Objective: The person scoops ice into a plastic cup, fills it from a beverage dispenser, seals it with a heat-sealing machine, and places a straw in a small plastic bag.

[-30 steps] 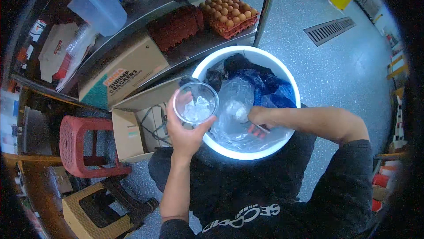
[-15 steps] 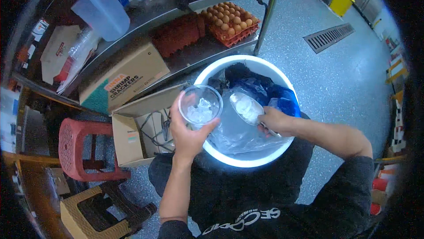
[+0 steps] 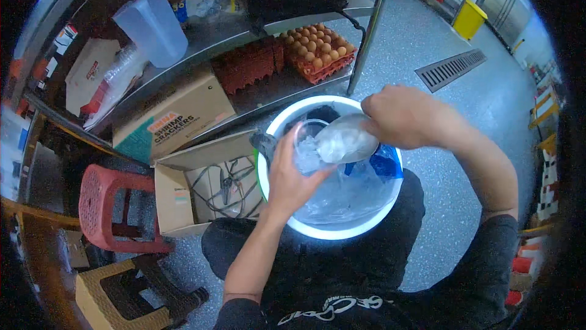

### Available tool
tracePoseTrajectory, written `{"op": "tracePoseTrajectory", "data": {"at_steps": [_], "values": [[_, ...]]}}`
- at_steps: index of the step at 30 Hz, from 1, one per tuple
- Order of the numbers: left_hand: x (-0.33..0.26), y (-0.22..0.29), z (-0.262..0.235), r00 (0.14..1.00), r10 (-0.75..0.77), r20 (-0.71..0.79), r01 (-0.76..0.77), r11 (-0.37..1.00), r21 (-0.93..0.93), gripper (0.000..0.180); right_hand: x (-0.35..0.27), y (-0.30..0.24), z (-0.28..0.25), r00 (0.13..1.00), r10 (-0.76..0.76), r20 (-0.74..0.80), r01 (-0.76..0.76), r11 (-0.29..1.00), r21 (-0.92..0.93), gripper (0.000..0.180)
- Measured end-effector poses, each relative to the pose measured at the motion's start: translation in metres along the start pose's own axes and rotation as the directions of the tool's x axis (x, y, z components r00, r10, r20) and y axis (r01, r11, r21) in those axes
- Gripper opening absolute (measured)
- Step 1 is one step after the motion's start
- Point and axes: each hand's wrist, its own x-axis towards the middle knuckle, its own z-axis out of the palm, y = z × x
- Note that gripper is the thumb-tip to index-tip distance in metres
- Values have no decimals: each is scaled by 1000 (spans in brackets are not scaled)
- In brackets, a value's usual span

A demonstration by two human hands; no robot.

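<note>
My left hand [image 3: 292, 177] is wrapped round a clear plastic cup [image 3: 306, 153] that holds ice. In my right hand [image 3: 397, 113] is a metal scoop [image 3: 365, 136], raised and tilted so its mouth meets the cup's rim. Pieces of ice [image 3: 339, 144] lie in the scoop at its lip. Both are above a round white tub [image 3: 317, 232], lined with a clear plastic bag [image 3: 348, 199]. Blue plastic [image 3: 386, 162] shows at the tub's right side. The scoop's handle is hidden inside my right fist.
An open cardboard box [image 3: 177, 171] with black cables stands left of the tub. Behind are a metal shelf [image 3: 253, 95], a tray of eggs [image 3: 317, 49] and a closed carton [image 3: 183, 113]. A red stool [image 3: 101, 208] stands at the left, a floor drain [image 3: 450, 68] at the far right.
My right hand has lifted the scoop and tipped it against the cup. The left hand has moved right with the cup, over the tub.
</note>
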Motion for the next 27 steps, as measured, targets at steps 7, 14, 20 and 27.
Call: {"op": "tracePoseTrajectory", "data": {"at_steps": [7,14,20,27], "values": [[-8,0,18,984,-162,70,175,953,-248,93,-45,-23,-24,922,-23,-387,-129,924,-361,23],[4,1,8,994,-106,-2,100,942,-321,90,-49,4,10,949,135,-285,-230,915,-330,26],[39,24,-28,984,-139,109,174,666,-725,84,-1,3,50,998,26,58,-18,989,-148,20],[11,18,-42,996,-82,-28,47,788,-614,90,118,31,232,986,-120,114,131,987,-93,24]]}}
